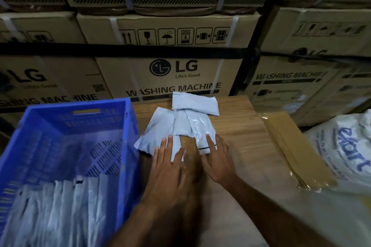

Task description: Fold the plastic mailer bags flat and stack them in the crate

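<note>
Two hands: both on the loose mailers, mid-table, palms down.
Left hand (167,158): fingers straight, spread a bit, flat on near edge of the left mailer (158,126). Presses, grips nothing.
Right hand (215,157): fingers straight, splayed, tips on near end of the right mailer (200,126), by its dark strip. Nothing held.
Arms: both forearms come in from lower frame, converging; wrists low, close to the table (251,146). Some motion blur betw. the hands, so exact thumb pose: can't tell.
Third mailer (193,104): lies crosswise at far end, partly over the other two.
Crate (128,146): blue, just left of the pile, touching or nearly. Near half holds folded mailers (60,206) stacked in a row; far half bare mesh.
Risk 1: film is slick & puffy – likely traps air, fold may spring back if palms lift too soon.
Risk 2: the 3 overlap; dragging one prob. pulls the others along, messes the fold line.
Risk 3: left mailer's corner hangs at crate side – could snag on the rim or slip off the table edge.
Risk 4: uneven press L vs R = skewed crease, poor fit in the row.
Nearby: flat brown packet (297,146) & white printed sack (345,150) at right, well apart from the hands. Boxes (180,70) stacked behind.
</note>
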A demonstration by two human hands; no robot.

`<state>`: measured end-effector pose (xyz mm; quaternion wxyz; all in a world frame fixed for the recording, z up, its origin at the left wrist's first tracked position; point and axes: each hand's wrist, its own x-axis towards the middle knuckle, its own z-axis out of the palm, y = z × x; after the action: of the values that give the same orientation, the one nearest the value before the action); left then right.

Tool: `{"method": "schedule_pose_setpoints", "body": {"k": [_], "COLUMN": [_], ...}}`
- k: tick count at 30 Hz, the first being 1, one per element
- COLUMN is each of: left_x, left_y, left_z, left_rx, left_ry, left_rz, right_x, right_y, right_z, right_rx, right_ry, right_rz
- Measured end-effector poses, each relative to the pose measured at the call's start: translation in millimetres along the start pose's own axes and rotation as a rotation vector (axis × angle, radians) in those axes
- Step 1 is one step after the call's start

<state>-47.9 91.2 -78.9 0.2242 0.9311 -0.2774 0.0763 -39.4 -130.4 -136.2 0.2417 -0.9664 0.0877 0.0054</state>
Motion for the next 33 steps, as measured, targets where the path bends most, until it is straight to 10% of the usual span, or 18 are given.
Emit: {"method": "schedule_pose_setpoints", "body": {"k": [12, 33], "left_x": [22.9, 30.7], "left_y": [-12.9, 12.8], "left_z": [61.2, 33.8], "left_rx": [0.132, 0.161], "left_ry": [-0.075, -0.008], "left_rz": [-0.165, -0.181], "right_x": [160.6, 104.6], "right_y": [16.1, 17.3], "right_z": [49.9, 6.5], "right_rx": [0.002, 0.115], "right_ry": [-0.236, -0.316], "right_rz": [-0.032, -0.033]}}
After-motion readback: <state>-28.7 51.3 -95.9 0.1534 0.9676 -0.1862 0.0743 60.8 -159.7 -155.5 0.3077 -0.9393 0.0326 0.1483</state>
